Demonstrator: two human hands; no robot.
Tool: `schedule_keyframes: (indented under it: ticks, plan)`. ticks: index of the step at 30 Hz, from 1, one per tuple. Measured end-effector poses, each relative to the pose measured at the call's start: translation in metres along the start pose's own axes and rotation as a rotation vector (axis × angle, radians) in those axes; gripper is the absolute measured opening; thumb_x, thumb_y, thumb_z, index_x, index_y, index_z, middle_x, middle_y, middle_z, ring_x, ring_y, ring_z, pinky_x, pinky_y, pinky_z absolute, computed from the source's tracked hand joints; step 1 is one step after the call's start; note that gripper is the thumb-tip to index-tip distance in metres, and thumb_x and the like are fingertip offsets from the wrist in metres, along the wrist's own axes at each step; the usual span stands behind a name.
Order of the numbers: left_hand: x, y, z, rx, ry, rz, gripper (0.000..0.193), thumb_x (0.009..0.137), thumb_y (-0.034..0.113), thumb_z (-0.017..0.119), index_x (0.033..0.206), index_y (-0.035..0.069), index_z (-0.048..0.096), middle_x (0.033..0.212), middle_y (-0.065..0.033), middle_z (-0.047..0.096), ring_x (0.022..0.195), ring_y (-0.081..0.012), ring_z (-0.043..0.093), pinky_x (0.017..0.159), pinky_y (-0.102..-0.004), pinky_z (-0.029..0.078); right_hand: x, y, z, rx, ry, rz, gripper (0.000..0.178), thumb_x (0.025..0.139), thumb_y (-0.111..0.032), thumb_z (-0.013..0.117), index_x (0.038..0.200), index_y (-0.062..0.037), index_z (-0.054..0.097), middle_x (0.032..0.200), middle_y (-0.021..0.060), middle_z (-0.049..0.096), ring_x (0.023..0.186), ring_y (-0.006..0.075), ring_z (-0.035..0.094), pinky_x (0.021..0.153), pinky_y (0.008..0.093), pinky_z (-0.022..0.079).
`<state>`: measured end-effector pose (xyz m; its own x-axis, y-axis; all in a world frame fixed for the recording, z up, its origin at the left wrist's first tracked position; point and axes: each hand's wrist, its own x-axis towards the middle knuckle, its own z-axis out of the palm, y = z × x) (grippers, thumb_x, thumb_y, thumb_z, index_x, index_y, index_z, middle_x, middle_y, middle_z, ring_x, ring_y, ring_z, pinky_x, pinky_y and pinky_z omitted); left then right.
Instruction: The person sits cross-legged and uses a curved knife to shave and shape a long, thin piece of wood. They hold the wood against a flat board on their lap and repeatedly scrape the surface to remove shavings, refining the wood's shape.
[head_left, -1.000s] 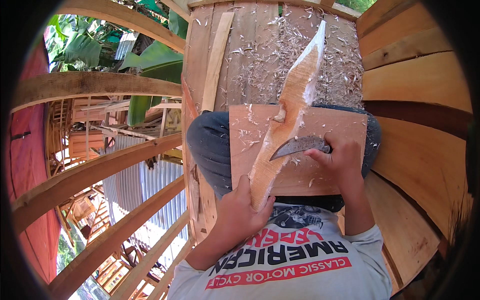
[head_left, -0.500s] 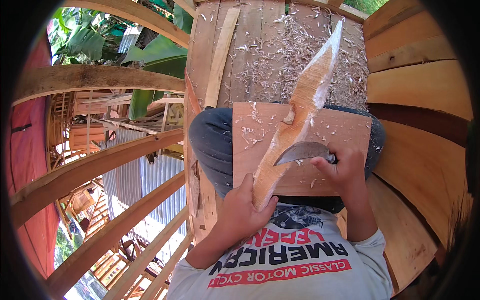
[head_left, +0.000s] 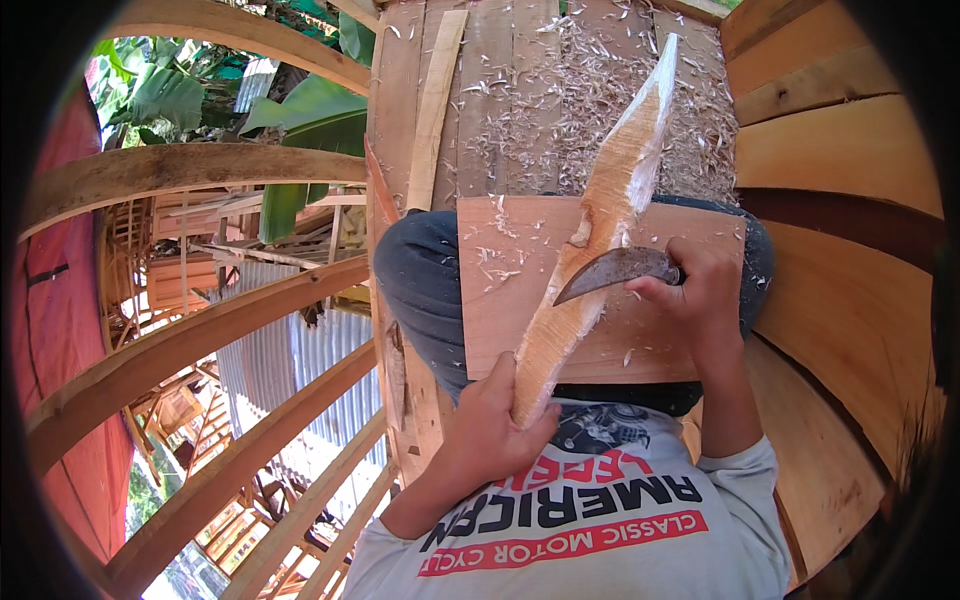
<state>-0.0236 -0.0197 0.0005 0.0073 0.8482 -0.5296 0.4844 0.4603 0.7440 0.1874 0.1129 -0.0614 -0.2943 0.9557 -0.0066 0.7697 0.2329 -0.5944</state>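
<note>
My left hand is wrapped round the lower end of a long, roughly carved piece of wood. The piece slants up and away to the right, with a pale pointed far tip and a notch on its left edge. In my right hand is a knife with a short, dark, curved blade; the fist hides most of its handle. The blade lies across the carved piece just below the notch. Under both is a flat wooden board resting across my lap, with a few shavings on it.
Many curled shavings cover the plank floor ahead. A loose wooden strip lies at the far left of the floor. Slatted wooden rails run along my left, and curved planks form a wall on my right.
My right hand and the knife have moved up along the carved piece, away from me, toward the notch. My left hand keeps its hold at the lower end.
</note>
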Motion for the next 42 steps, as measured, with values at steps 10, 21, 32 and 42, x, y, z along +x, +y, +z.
schedule_keyframes:
  ticks: [10, 21, 32, 42]
  plan:
    - [0.008, 0.006, -0.001, -0.089, 0.016, 0.114, 0.041, 0.074, 0.015, 0.068, 0.106, -0.003, 0.049, 0.075, -0.0193, 0.06, 0.069, -0.0301, 0.063, 0.065, -0.0352, 0.047, -0.022, -0.02, -0.008, 0.167, -0.131, 0.01, 0.064, 0.067, -0.063, 0.069, 0.058, -0.0009, 0.057, 0.05, 0.0164, 0.05, 0.048, 0.0345, 0.055, 0.044, 0.0398, 0.04]
    - [0.004, 0.001, -0.002, -0.09, -0.074, -0.013, 0.045, 0.072, 0.015, 0.067, 0.109, -0.004, 0.049, 0.074, -0.0165, 0.057, 0.067, -0.0256, 0.058, 0.066, -0.0336, 0.045, -0.003, 0.004, -0.004, 0.076, -0.081, 0.109, 0.065, 0.07, -0.064, 0.065, 0.06, 0.0001, 0.058, 0.05, 0.017, 0.051, 0.05, 0.035, 0.056, 0.047, 0.0403, 0.041]
    - [0.011, 0.005, 0.001, -0.139, -0.109, 0.089, 0.047, 0.073, 0.013, 0.065, 0.114, -0.004, 0.048, 0.074, -0.0178, 0.058, 0.065, -0.0256, 0.058, 0.064, -0.0325, 0.044, -0.037, -0.013, -0.008, 0.228, -0.161, 0.103, 0.066, 0.066, -0.064, 0.069, 0.058, 0.0001, 0.057, 0.05, 0.0173, 0.051, 0.048, 0.0344, 0.056, 0.046, 0.0394, 0.042]
    - [0.002, 0.009, 0.004, -0.171, -0.154, -0.034, 0.056, 0.069, 0.013, 0.065, 0.118, -0.005, 0.046, 0.068, -0.0087, 0.05, 0.066, -0.016, 0.049, 0.063, -0.0302, 0.04, -0.01, 0.007, -0.012, 0.032, 0.025, 0.043, 0.066, 0.064, -0.067, 0.068, 0.058, -0.0026, 0.057, 0.049, 0.0149, 0.05, 0.049, 0.0328, 0.057, 0.046, 0.0384, 0.042]
